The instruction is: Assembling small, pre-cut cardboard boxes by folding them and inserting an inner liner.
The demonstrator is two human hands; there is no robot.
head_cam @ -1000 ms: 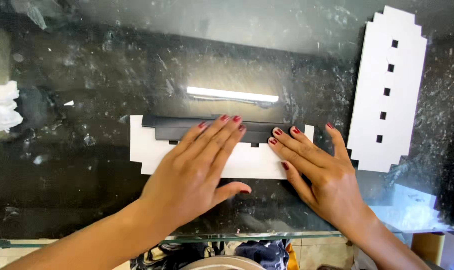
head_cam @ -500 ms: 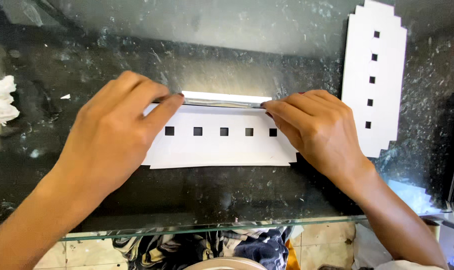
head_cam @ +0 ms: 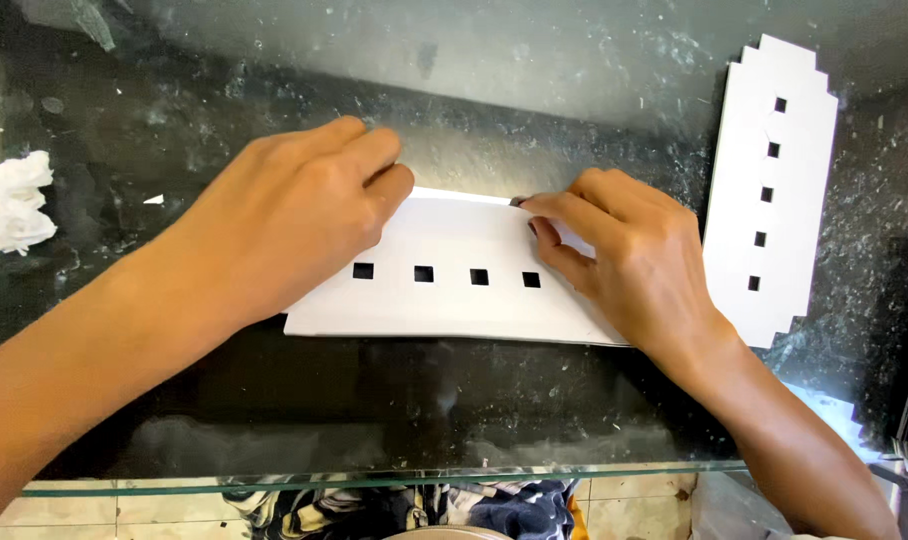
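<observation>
A: The white card sheet (head_cam: 454, 300) with the row of small square holes lies flat in the middle of the glass bench (head_cam: 374, 420), long side across, and both hands are on it

B: How are they set?

A: The left hand (head_cam: 294, 225) is curled over the sheet's far left corner, knuckles up, fingers bent down onto the far edge. The right hand (head_cam: 629, 255) presses the right end and its fingertips pinch at the far edge near the middle. Neither is let go; both bear on the card, though I can't tell whether the left grips the edge or only pushes on it

B: What could go wrong?

A: I'd judge the glass is slick, so uneven pressure could make the sheet skate or twist. The pinch at the far edge could crease it crookedly, and the thin strips between the holes look likely to buckle or tear

B: And around it?

A: A second white cut-out (head_cam: 769, 190), stepped at both ends with its own line of holes, lies lengthwise just right of the right hand, close enough to be nudged by the wrist. A crumpled white wad (head_cam: 9, 210) sits well apart at the left edge. Specks and scraps dot the glass and might catch under the card
</observation>
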